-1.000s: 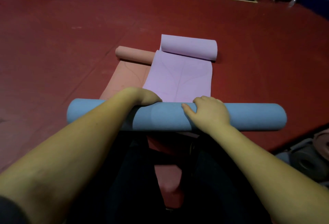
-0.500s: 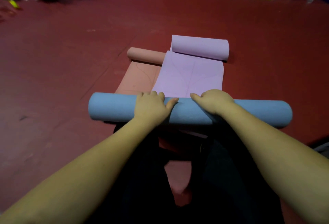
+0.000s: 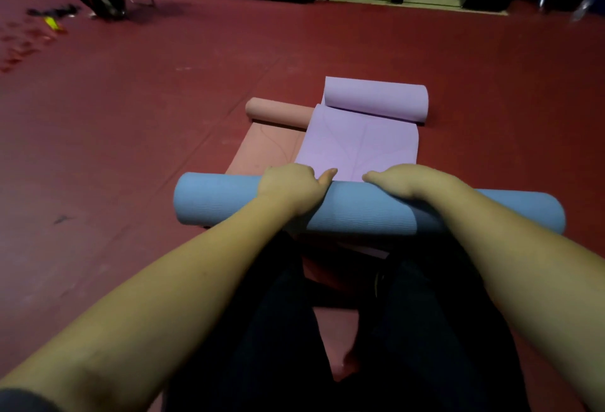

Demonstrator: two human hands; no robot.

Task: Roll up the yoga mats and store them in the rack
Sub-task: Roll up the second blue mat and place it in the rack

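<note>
Blue mat: the rolled blue foam yoga mat [image 3: 366,207] lies crosswise on the dark red floor [image 3: 131,149], just ahead of your knees, its near side over the flat ends of the other two mats.
Left grip: your left hand [image 3: 289,187] sits on top of the roll, fingers curled over its far side, thumb pointing inward — clamped on the mat.
Right grip: your right hand [image 3: 406,182] is curled over the top in the same way, near the middle.
Other mats: the lilac foam mat [image 3: 360,143] and the salmon-pink foam mat [image 3: 262,153] are only part rolled, from their far ends.
Step in hand: likely tightening the finished roll — press evenly with both palms, keep the ends flush, and spread your hands wider before lifting so it does not telescope.
Rack: not in view.
</note>
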